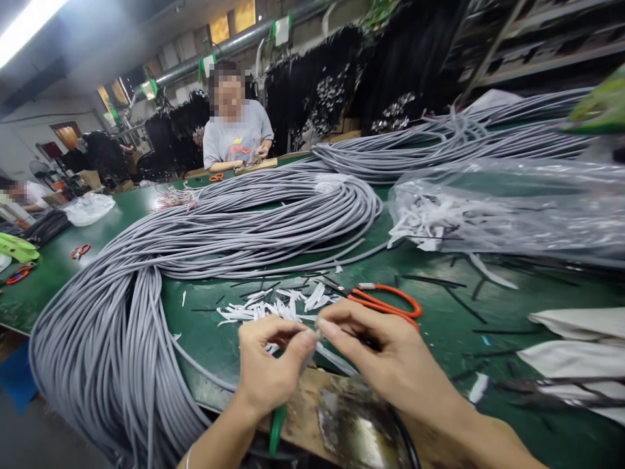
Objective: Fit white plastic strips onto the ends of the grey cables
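Note:
My left hand (273, 365) and my right hand (381, 352) meet above the near edge of the green table, thumbs and forefingers pinched together. What lies between the fingertips is too small to make out. Beneath them is a worn wooden board (305, 407) with a dark, shiny piece (361, 423) on it. White strips (258, 311) are scattered just beyond my left hand. Orange-handled scissors (390, 303) lie right behind my right hand. A big bundle of grey cables (234, 241) spreads over the table and hangs off its front edge at the left.
A clear plastic bag (512, 215) with white scraps lies at the right. Pliers (551, 387) and whitish gloves (571, 358) are at the near right. Across the table sits a person (237, 130). Red scissors (81, 251) lie at the left.

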Demonstrator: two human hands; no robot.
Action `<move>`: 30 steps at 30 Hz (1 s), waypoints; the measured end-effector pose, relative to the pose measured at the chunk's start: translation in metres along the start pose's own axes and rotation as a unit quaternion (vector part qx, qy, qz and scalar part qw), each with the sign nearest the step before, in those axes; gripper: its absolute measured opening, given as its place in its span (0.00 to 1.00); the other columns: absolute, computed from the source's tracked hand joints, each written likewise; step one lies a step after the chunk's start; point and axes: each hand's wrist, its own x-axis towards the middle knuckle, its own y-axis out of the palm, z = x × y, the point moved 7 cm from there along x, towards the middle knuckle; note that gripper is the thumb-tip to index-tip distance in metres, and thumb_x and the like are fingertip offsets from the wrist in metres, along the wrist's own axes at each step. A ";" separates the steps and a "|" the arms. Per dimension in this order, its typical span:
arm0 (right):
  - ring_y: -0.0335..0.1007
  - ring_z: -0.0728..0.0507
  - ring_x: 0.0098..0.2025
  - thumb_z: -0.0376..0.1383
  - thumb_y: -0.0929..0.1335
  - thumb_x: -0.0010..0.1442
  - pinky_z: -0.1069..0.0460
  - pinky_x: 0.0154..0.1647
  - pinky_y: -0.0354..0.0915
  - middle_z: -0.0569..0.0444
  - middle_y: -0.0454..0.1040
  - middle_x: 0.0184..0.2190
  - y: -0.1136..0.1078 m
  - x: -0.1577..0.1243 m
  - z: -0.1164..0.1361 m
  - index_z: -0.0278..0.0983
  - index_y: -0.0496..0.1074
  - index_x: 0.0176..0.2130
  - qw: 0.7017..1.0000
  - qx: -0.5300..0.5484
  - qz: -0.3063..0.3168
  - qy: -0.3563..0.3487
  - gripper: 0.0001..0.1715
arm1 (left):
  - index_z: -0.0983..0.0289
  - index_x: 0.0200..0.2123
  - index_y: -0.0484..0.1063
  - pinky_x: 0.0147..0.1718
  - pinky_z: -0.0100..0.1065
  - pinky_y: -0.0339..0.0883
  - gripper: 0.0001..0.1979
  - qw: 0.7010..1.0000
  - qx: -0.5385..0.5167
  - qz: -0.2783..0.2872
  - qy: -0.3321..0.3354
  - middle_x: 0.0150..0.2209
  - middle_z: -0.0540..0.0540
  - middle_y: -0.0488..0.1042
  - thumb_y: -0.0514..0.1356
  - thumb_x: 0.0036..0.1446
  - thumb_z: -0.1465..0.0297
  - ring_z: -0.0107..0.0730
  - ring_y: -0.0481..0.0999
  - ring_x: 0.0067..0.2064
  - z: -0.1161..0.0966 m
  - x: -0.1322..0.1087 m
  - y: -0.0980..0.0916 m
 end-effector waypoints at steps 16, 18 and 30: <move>0.50 0.51 0.16 0.39 0.61 0.57 0.56 0.16 0.50 0.60 0.56 0.14 0.005 -0.006 0.000 0.37 0.67 0.23 0.997 0.018 0.068 0.004 0.14 | 0.63 0.24 0.58 0.10 0.20 0.52 0.23 0.912 -0.310 0.227 -0.140 0.13 0.46 0.63 0.59 0.48 0.49 0.20 0.60 0.11 0.011 -0.002 0.033; 0.48 0.52 0.15 0.39 0.62 0.55 0.56 0.14 0.48 0.61 0.53 0.13 0.003 -0.005 0.003 0.37 0.66 0.21 0.998 0.014 0.055 0.005 0.14 | 0.63 0.23 0.58 0.09 0.20 0.51 0.23 0.901 -0.326 0.240 -0.157 0.13 0.47 0.63 0.59 0.48 0.50 0.20 0.60 0.11 0.011 -0.002 0.034; 0.49 0.51 0.15 0.38 0.62 0.51 0.56 0.14 0.49 0.60 0.53 0.13 -0.005 0.001 0.004 0.37 0.66 0.20 1.000 -0.017 -0.003 0.014 0.12 | 0.62 0.20 0.51 0.08 0.18 0.54 0.26 0.961 -0.251 0.059 -0.101 0.15 0.41 0.57 0.66 0.43 0.57 0.16 0.62 0.11 0.016 0.001 0.015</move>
